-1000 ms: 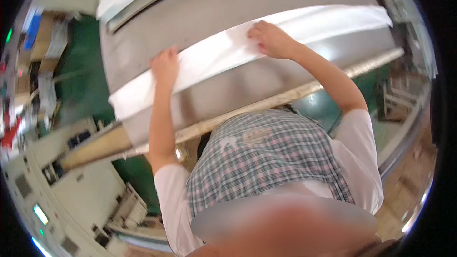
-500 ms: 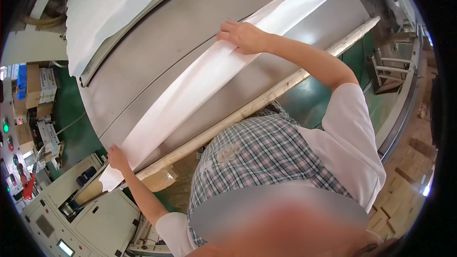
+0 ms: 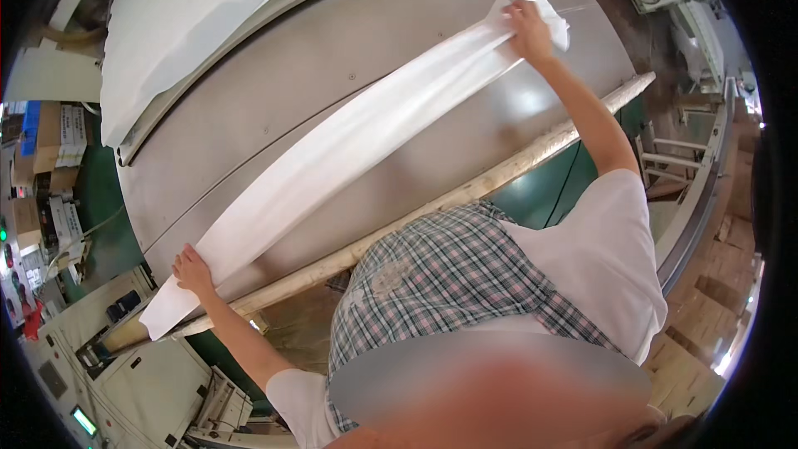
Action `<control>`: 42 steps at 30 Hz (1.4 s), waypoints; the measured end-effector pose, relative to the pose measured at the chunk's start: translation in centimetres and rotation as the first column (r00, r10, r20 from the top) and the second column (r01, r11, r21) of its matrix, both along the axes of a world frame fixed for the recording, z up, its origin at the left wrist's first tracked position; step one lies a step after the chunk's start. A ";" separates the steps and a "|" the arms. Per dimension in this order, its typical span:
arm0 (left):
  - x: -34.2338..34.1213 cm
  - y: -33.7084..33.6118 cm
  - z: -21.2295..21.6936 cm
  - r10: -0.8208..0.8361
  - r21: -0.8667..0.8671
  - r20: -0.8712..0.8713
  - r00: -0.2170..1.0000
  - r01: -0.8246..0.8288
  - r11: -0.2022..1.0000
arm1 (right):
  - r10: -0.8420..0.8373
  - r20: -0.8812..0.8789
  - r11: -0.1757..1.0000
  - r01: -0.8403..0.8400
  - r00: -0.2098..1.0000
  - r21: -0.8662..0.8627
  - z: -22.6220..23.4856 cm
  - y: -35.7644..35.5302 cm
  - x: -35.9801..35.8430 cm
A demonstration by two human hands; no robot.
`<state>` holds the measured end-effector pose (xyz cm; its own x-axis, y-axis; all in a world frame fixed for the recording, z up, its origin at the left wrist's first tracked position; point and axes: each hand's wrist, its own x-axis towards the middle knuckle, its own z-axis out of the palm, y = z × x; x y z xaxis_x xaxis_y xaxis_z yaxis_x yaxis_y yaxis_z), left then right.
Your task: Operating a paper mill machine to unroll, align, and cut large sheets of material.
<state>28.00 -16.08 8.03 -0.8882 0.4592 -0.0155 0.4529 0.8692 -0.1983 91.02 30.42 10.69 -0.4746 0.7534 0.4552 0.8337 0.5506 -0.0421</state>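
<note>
A long white sheet [image 3: 332, 137], folded into a strip, lies slantwise across the grey metal table [image 3: 274, 108]; whether it is cloth or paper I cannot tell. Near its lower left end, my left hand [image 3: 193, 273] has its fingers closed over the sheet, and the end hangs past the table's near edge. At the far right end, my right hand [image 3: 529, 31] grips the sheet with bent fingers, bunching it into creases. The right thumb is mostly hidden.
A pale wooden bar [image 3: 416, 214] runs along the table's near edge, in front of my body. Another white sheet [image 3: 174, 33] drapes over a raised part at the far left. A machine cabinet [image 3: 154, 378] stands lower left; cardboard boxes [image 3: 51, 145] are stacked farther left.
My right hand has moved from the sheet's middle out to its far right end. The left hand stays near the left end. The view has shifted slightly.
</note>
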 end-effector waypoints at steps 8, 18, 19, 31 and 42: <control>2.1 1.7 0.7 0.057 0.061 0.071 0.996 -0.062 0.996 | -0.577 -0.074 0.797 0.581 0.813 0.165 -1.9 8.3 13.1; 4.1 2.8 0.3 0.068 0.007 0.060 0.996 -0.069 0.998 | 0.013 -0.289 0.945 -0.106 0.957 -0.309 6.3 4.4 2.9; 4.0 2.7 0.1 0.068 0.007 0.058 0.996 -0.068 0.998 | 0.012 -0.290 0.945 -0.106 0.957 -0.309 6.2 4.2 2.1; 3.1 1.9 -1.1 0.061 0.041 0.061 0.996 -0.064 0.997 | -0.334 -0.036 0.780 0.255 0.942 -0.572 -5.5 13.6 11.1; 15.8 12.1 5.3 -0.624 0.575 0.577 0.526 0.281 0.768 | 0.307 -0.060 0.307 -0.159 0.950 -0.939 2.4 -6.2 -3.5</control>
